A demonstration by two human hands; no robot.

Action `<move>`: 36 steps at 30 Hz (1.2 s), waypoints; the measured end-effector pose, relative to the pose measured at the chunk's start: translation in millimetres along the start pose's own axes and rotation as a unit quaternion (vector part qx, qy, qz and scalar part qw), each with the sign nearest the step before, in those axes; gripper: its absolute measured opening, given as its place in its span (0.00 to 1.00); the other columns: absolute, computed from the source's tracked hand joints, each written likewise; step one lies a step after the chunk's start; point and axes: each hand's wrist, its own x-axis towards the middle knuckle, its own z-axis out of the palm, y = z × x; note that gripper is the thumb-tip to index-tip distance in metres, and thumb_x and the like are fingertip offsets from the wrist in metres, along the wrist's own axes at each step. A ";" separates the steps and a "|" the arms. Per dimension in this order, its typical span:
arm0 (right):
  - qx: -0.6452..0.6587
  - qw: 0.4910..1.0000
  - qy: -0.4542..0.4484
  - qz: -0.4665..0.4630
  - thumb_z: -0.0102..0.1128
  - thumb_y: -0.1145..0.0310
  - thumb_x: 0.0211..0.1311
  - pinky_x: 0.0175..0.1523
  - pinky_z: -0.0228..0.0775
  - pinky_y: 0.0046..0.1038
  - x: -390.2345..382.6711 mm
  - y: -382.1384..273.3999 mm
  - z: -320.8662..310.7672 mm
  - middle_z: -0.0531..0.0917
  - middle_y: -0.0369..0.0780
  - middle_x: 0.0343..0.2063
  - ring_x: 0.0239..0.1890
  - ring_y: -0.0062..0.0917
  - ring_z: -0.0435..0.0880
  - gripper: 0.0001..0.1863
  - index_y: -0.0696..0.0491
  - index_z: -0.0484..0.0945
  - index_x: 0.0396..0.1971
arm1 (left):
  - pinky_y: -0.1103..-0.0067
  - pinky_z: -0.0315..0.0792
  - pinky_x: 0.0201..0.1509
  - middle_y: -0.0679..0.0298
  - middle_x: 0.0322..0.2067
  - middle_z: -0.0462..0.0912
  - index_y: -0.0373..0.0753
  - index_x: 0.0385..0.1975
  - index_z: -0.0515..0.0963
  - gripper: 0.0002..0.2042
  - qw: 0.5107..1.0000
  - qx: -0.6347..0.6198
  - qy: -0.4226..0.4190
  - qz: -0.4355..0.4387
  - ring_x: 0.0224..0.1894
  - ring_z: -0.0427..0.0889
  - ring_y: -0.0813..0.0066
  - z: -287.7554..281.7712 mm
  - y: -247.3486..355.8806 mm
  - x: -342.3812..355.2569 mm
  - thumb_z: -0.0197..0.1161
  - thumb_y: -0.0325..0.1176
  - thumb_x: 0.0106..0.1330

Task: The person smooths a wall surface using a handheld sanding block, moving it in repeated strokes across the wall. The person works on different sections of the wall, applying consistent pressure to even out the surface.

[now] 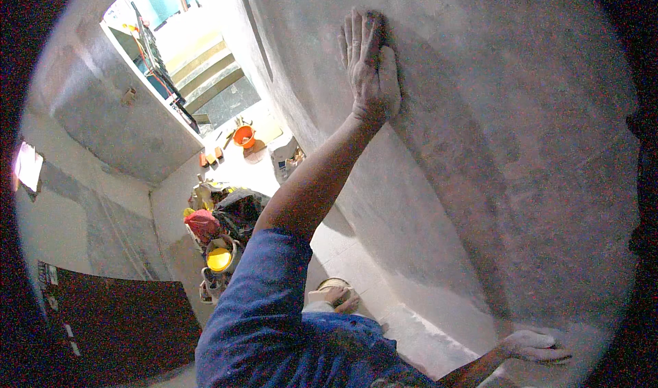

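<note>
My left hand (367,69) is raised high on a grey plastered wall (528,114), its arm stretched out from a blue short sleeve (260,299). Pale dust coats this hand. Its fingers extend upward and the thumb lies to the right, against the wall. The index side is in dark shadow, so anything thin under the palm is hidden. Low at the right, my right hand (534,347) is also whitened with dust. Its fingers are stretched out beside the wall's lower part, and I see nothing held in it.
An open doorway (113,28) at upper left shows steps (209,76) beyond. On the floor are an orange bucket (244,136), a black bag (240,210), a red bag (203,225) and a bucket with yellow contents (219,259). A dark brown panel (123,326) stands lower left.
</note>
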 end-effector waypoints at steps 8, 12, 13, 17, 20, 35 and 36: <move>-0.038 0.997 0.033 -0.059 0.40 0.56 0.82 0.62 0.71 0.50 1.7 31.7 20.7 0.70 0.62 0.61 0.57 0.54 0.76 0.30 0.67 0.62 0.69 | 0.59 0.42 0.81 0.47 0.74 0.61 0.34 0.72 0.65 0.26 0.999 -0.021 0.021 0.018 0.78 0.54 0.47 12.8 6.0 10.4 0.46 0.38 0.77; -0.045 0.996 0.031 -0.065 0.39 0.56 0.82 0.63 0.71 0.50 -3.2 28.6 13.3 0.70 0.62 0.61 0.58 0.54 0.75 0.30 0.66 0.62 0.69 | 0.57 0.39 0.81 0.47 0.75 0.60 0.34 0.72 0.65 0.26 0.999 0.033 0.010 0.026 0.79 0.51 0.46 4.7 4.6 10.3 0.46 0.39 0.77; -0.050 0.996 0.032 -0.065 0.39 0.56 0.82 0.63 0.71 0.51 -4.1 27.1 11.6 0.70 0.62 0.61 0.58 0.54 0.75 0.30 0.66 0.62 0.69 | 0.57 0.38 0.82 0.46 0.75 0.60 0.34 0.72 0.65 0.26 0.999 0.043 0.011 0.026 0.79 0.50 0.45 3.5 4.0 10.0 0.46 0.39 0.77; -0.050 0.996 0.027 -0.074 0.39 0.56 0.82 0.63 0.70 0.51 -2.7 25.7 10.0 0.70 0.62 0.61 0.58 0.54 0.75 0.30 0.66 0.63 0.69 | 0.55 0.35 0.82 0.46 0.75 0.59 0.34 0.72 0.65 0.27 0.999 0.019 0.016 0.025 0.79 0.49 0.44 3.6 3.7 7.9 0.45 0.41 0.77; -0.056 0.995 0.028 -0.078 0.39 0.56 0.83 0.63 0.70 0.51 -3.0 27.5 10.3 0.70 0.61 0.61 0.59 0.54 0.75 0.30 0.66 0.63 0.69 | 0.56 0.35 0.82 0.46 0.75 0.59 0.34 0.72 0.65 0.27 0.999 0.042 0.010 -0.001 0.80 0.49 0.45 3.9 4.5 4.4 0.45 0.41 0.78; -0.094 0.989 0.017 -0.115 0.37 0.56 0.83 0.65 0.68 0.54 3.7 20.8 3.2 0.71 0.62 0.61 0.61 0.54 0.74 0.30 0.67 0.63 0.69 | 0.59 0.37 0.82 0.49 0.76 0.57 0.34 0.74 0.62 0.26 0.999 -0.030 0.001 -0.016 0.80 0.49 0.50 12.3 -6.8 -6.8 0.44 0.39 0.79; -0.081 0.990 0.018 -0.113 0.36 0.56 0.83 0.65 0.67 0.55 4.7 18.6 2.3 0.71 0.62 0.61 0.62 0.54 0.74 0.30 0.67 0.62 0.69 | 0.59 0.37 0.82 0.49 0.76 0.57 0.34 0.74 0.62 0.26 0.999 -0.041 0.003 -0.020 0.80 0.49 0.49 14.1 -4.8 -6.9 0.44 0.39 0.79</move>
